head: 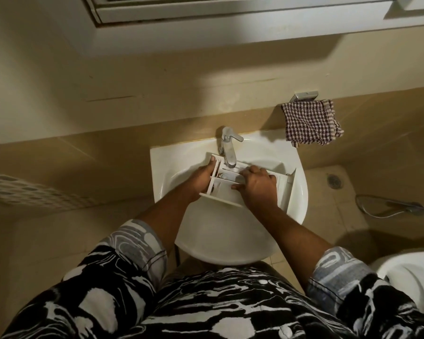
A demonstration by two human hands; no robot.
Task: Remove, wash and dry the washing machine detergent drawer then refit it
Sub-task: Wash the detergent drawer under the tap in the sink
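Drawer: We see the white plastic detergent drawer (227,192) lying in the white ceramic washbasin (301,192). Its long side runs left to right, its open compartments face up, and its wider front panel is at the right end, close to the basin's right wall.
Tap: The chrome single-lever tap (228,148) stands at the back of the basin, and its spout ends just above the drawer's rear compartments. We cannot tell whether water is running.
Left hand: Our left hand (201,179) grips the drawer's left end. The thumb lies up along the end wall towards the back corner, and the other fingers are hidden beneath.
Right hand: Our right hand (257,185) sits on top of the drawer, right of its middle. The fingers curl down over the dividers and the thumb points left across the nearer compartment, so the hand clasps the drawer. What lies under the palm is hidden.
Arms: Both forearms are bare and reach forward from the turned-back sleeves of a black-and-white patterned shirt (206,302).
Cloth: A dark-and-white checked cloth (311,123) hangs from a metal wall holder (304,95) above the basin's right back corner, well apart from the drawer.
Floor: To the right of the basin, the beige tiles carry a round floor drain (333,180) and a metal hose (389,206).
Edges: A white toilet (406,272) shows at the lower right, and a white window frame (230,20) runs across the top.
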